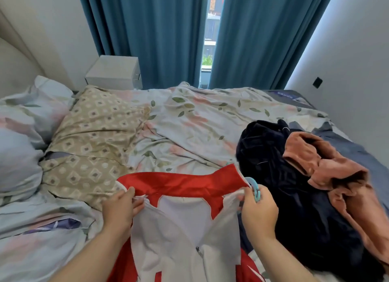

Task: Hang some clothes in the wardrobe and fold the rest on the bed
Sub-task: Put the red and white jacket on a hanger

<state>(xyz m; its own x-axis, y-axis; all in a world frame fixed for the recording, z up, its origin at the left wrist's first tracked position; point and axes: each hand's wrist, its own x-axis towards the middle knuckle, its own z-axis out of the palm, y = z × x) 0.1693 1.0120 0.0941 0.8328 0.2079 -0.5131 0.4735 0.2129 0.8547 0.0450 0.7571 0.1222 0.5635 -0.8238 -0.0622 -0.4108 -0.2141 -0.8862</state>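
You hold the red-and-white jacket (185, 214) up by its shoulders at the near edge of the bed (189, 130), your left hand (121, 208) pinching the left side of the collar and your right hand (257, 210) closed on the right side together with a light blue hanger (253, 189), so the hanging step appears to be in hand; next, seat the hanger inside both shoulders. Right of the jacket lies a dark garment (280, 176) under a rust one (328, 168); beyond it, pillows (92, 130), a white nightstand (113, 71) and blue curtains (160, 29).
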